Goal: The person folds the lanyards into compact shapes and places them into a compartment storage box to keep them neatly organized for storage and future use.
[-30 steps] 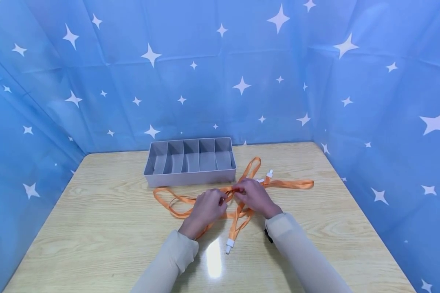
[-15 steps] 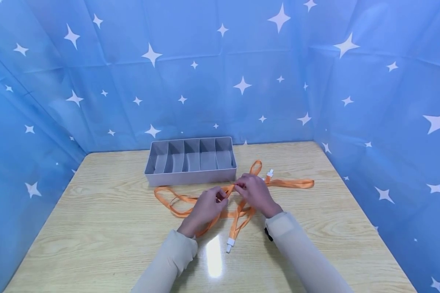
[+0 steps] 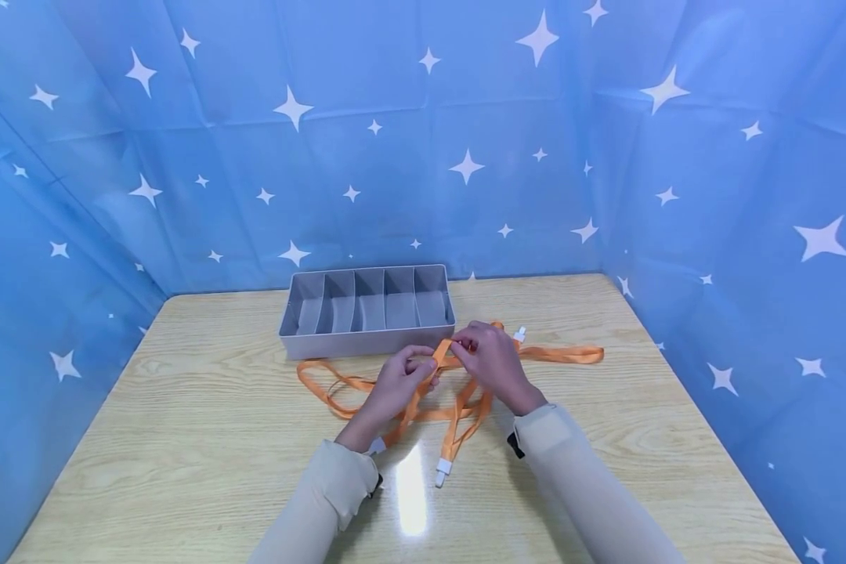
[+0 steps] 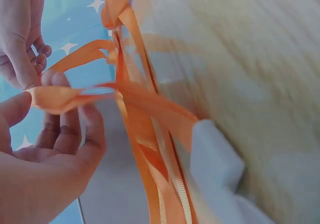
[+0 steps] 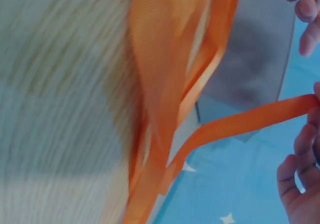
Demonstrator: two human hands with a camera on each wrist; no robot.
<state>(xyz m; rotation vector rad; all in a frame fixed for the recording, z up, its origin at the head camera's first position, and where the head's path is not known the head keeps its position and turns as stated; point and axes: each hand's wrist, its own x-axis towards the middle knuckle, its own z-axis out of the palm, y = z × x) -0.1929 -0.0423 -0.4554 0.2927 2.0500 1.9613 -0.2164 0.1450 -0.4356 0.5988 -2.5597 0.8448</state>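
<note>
Several orange lanyards (image 3: 567, 355) lie crossed over each other mid-table in the head view. My left hand (image 3: 393, 385) pinches one orange strap (image 4: 54, 99) between thumb and fingers, lifted above the others. My right hand (image 3: 495, 364), close beside it, pinches an orange strap (image 5: 250, 121) that stretches up from the tangle. One lanyard's white clip (image 3: 442, 470) points toward the near edge; another white clip (image 3: 377, 446) shows beside my left wrist. In the left wrist view, a white clip (image 4: 215, 156) hangs from the strap my left hand holds.
A grey organizer box (image 3: 366, 342) with several compartments stands just behind the lanyards. The wooden table (image 3: 183, 423) meets a blue star-patterned curtain (image 3: 366, 157) at the back and sides. A third white clip (image 3: 519, 334) lies behind my right hand.
Both hands have worked along the straps, and my left hand now holds a strap up. The upper loop has been drawn down behind my right hand. A clip has appeared by my left wrist.
</note>
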